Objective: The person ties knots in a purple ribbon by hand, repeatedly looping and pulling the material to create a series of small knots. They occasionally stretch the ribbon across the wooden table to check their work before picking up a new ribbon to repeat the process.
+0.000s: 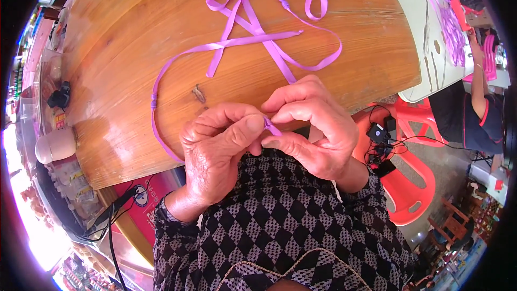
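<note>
A narrow purple ribbon point(272, 127) is bunched in a small fold or knot between my two hands, just over the table's near edge. My left hand point(218, 137) pinches it between thumb and forefinger. From the other side, my right hand point(318, 129) curls its thumb and fingertips round the same bit of ribbon. Part of a purple ribbon strip point(156, 83) runs from beside my left hand in a wide curve over the table, with a small knot in it. Farther off lie more purple ribbons point(242, 0), crossed and looped, some knotted. My fingers partly hide the held piece.
The wooden table point(124, 75) has a rounded right edge beside a white table point(417, 32) bearing purple ribbon bundles point(449, 27). Red plastic chairs point(409, 194) stand at the right, one with black cables and devices point(379, 134). Another person's arm point(477, 75) reaches in there. A pinkish rounded object point(56, 145) sits left.
</note>
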Demonstrator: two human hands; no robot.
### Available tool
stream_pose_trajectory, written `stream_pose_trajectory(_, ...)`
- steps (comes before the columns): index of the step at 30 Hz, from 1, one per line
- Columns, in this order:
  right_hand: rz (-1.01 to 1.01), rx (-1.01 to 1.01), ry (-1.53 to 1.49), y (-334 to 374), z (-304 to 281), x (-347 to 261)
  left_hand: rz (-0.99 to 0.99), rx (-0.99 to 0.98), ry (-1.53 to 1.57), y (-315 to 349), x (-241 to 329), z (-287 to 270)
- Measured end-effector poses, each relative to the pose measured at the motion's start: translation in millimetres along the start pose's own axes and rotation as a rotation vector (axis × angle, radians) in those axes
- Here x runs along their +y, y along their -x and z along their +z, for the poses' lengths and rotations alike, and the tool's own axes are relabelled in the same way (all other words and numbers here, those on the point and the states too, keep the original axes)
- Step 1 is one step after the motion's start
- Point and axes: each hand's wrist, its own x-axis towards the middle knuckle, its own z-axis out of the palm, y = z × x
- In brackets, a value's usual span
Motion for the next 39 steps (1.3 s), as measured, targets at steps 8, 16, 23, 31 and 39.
stream_pose_trajectory(8, 0.023, -0.038, 0.074, -6, -1, -9, 0.024, -0.031, -0.038, 1, -3, -6)
stream_pose_trajectory(16, 0.078, -0.067, -0.017, -6, -7, -9, 0.091, -0.048, -0.155, 1, 1, -9)
stream_pose_trajectory(23, -0.136, 0.034, 0.222, -2, 3, -2, 0.074, -0.059, -0.194, -2, -4, -10)
stream_pose_trajectory(31, -0.115, 0.004, 0.212, -3, 4, -1, 0.233, 0.000, -0.439, 0, 5, -2)
stream_pose_trajectory(39, -0.105, 0.064, 0.105, 2, 10, 1, 0.001, 0.016, 0.049, -7, 1, -3)
